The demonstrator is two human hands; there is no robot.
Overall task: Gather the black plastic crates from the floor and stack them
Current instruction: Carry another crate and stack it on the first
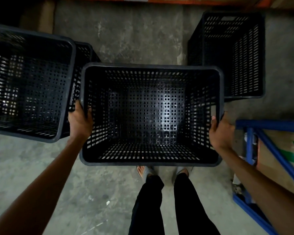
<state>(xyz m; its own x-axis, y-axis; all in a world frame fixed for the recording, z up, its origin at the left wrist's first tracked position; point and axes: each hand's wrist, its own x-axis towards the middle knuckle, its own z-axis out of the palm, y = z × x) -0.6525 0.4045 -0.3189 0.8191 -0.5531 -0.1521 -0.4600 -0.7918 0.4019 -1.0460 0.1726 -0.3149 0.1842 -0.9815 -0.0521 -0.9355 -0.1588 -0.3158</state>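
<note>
The left hand [80,121] and the right hand [219,131] are gripping the rims of the middle crate [151,155], carrying it; next, I think, it needs lowering squarely into the left crate [32,133].

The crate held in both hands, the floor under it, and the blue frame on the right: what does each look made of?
Held crate: moulded black plastic by the look, with a perforated grid, rounded rim and soft sheen on its base. Floor: bare concrete, seemingly; grey, mottled, stained, matte. Blue frame: probably painted metal, with straight bars and a diagonal brace. The left hand and right hand grip the crate's rim.
</note>
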